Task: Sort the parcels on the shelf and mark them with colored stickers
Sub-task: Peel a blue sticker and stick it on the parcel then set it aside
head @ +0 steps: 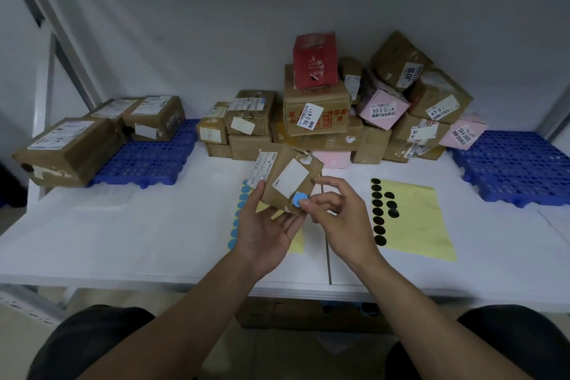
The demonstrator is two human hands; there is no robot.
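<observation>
My left hand (265,225) holds a small brown cardboard parcel (288,182) with white labels, tilted above the white shelf. A round blue sticker (298,199) sits on the parcel's lower right corner, and my right hand (337,216) pinches or presses it with thumb and forefinger. Under my left hand lies a yellow sheet of blue stickers (239,216), mostly hidden. To the right lies a yellow sheet with several black stickers (410,219).
A pile of brown, pink and red parcels (339,111) stands at the back centre and right. A blue pallet (148,160) at the left carries several brown parcels (71,148). Another blue pallet (518,163) lies at the right. The shelf's front edge (277,290) is near my knees.
</observation>
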